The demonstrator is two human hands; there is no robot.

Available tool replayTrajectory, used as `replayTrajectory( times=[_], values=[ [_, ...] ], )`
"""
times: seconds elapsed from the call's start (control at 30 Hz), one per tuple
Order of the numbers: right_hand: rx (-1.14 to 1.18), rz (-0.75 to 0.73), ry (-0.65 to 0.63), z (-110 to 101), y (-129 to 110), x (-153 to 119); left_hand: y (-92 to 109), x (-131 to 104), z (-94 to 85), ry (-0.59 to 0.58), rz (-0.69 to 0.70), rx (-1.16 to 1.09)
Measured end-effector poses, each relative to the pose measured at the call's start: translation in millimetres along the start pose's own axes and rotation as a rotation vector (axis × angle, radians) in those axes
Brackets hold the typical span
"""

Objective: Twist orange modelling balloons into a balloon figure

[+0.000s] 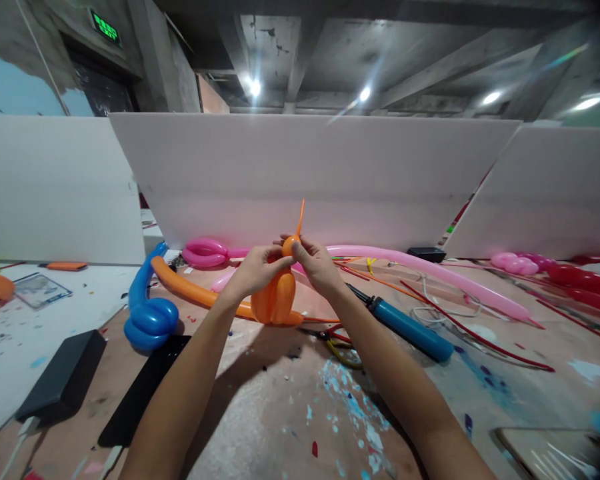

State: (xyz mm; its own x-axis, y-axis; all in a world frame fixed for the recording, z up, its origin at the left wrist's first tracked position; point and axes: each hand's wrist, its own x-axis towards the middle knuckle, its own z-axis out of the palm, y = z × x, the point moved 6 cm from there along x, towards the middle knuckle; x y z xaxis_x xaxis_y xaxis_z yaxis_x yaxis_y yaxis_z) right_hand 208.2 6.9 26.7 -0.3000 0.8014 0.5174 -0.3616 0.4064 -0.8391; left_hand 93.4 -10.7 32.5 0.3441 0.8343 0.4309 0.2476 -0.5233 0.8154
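"Holding what, centre frame?"
"Orange balloon (pixel 274 299), fingered at its upper bubble by left hand (pixel 264 268) and right hand (pixel 319 268); thin tip upward."
"Nearby?"
"Blue pump (pixel 413 331), right of it, on tabletop (pixel 260 413)."

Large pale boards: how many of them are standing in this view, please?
3: a left board, a middle board beyond the left hand and right hand, and a right board. Others may be hidden behind them.

Upright in both hands (pixel 289 267), the twisted orange balloon (pixel 275 299) tapers upward thinly.
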Motion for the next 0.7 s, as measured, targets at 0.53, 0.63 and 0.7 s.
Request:
replayTrajectory(
  times=[0.53, 0.63, 0.7],
  values=[
    [-0.019, 0.002, 0.131, 3, 5, -2, 14, -4, 2.2, 0.012, 0.066, 0.216],
    [0.054, 0.017, 0.088, 2, 5, -1, 8, -4, 2.0, -0.033, 0.029, 0.153],
    [0.081, 0.010, 0.070, 0, 5, 0, 2, -3, 3.2, -0.091, -0.030, 0.077]
  ],
)
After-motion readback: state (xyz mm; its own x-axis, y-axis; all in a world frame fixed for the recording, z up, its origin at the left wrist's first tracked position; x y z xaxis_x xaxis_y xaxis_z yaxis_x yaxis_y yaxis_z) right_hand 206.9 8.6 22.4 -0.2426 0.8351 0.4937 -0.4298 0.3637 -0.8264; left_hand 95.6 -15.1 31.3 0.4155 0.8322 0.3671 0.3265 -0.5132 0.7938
